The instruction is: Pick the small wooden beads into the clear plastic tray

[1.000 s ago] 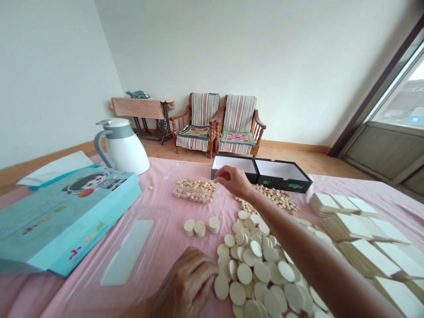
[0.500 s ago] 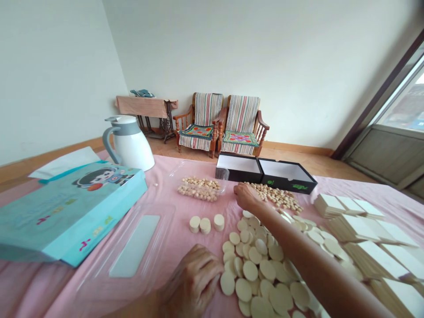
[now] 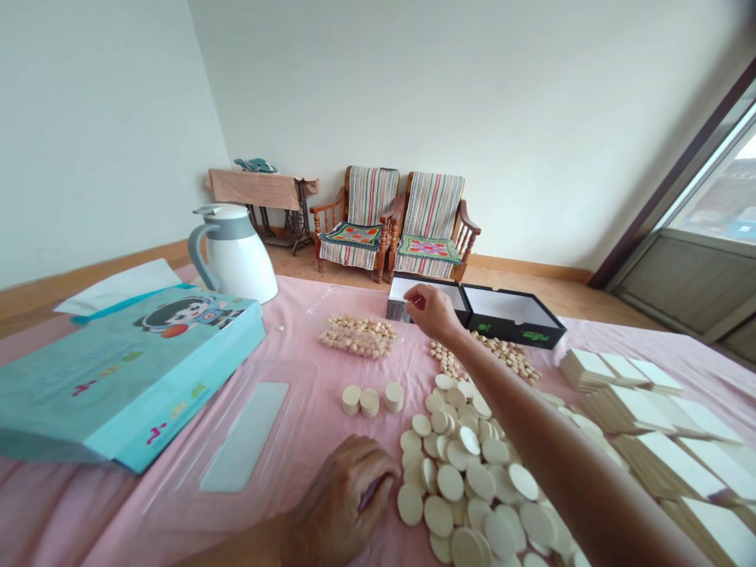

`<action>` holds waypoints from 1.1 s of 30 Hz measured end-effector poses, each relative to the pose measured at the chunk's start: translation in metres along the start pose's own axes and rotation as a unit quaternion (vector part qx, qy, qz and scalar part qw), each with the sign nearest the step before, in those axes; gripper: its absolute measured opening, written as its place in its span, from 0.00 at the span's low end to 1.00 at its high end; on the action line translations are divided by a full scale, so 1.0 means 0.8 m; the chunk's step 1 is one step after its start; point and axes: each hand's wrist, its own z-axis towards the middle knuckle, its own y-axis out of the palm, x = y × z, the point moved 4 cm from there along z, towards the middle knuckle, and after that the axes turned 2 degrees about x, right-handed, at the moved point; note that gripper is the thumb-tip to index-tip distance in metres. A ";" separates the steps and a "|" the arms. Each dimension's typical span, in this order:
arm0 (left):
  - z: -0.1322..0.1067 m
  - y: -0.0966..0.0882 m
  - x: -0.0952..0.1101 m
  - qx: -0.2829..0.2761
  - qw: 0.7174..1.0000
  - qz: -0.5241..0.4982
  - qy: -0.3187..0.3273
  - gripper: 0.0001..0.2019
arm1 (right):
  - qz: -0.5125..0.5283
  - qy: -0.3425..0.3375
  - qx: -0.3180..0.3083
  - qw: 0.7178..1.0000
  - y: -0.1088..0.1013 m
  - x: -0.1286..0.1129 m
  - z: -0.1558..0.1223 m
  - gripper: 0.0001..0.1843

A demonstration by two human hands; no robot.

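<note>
Your right hand (image 3: 434,311) pinches, on what I cannot tell, with the bead pile (image 3: 513,358) by its wrist and the clear container (image 3: 355,347) leftward, perhaps set close for short reaches, while your loosely closed left hand (image 3: 348,492) rests beside the discs (image 3: 481,479).

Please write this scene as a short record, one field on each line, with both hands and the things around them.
Left hand: on the pink cloth, beside loose discs
Right hand: raised before the black boxes, fingertips close together; held item not clear
Clear tray: contains wooden pieces
Disc stacks: three, between tray and left hand
Right side: stacked pale boards
Left side: blue box, jug
</note>
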 end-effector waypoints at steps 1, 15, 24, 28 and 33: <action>0.000 0.000 0.000 0.000 1.000 -0.001 0.000 0.08 | 0.016 -0.002 -0.007 1.000 0.004 -0.009 0.002 0.09; 0.002 0.001 0.000 0.007 1.000 0.001 0.015 0.09 | -0.234 0.000 -0.239 0.943 0.014 0.051 -0.051 0.13; 0.001 -0.001 0.002 0.007 1.000 0.010 0.009 0.09 | -0.263 0.015 -0.203 0.943 0.018 0.062 -0.069 0.12; 0.001 0.000 0.001 0.004 1.000 0.004 0.013 0.09 | -0.137 0.025 -0.064 0.988 -0.001 0.047 -0.038 0.12; 0.002 -0.003 0.002 0.011 1.000 -0.006 0.011 0.09 | 0.092 0.015 -0.068 0.993 0.006 0.022 -0.008 0.11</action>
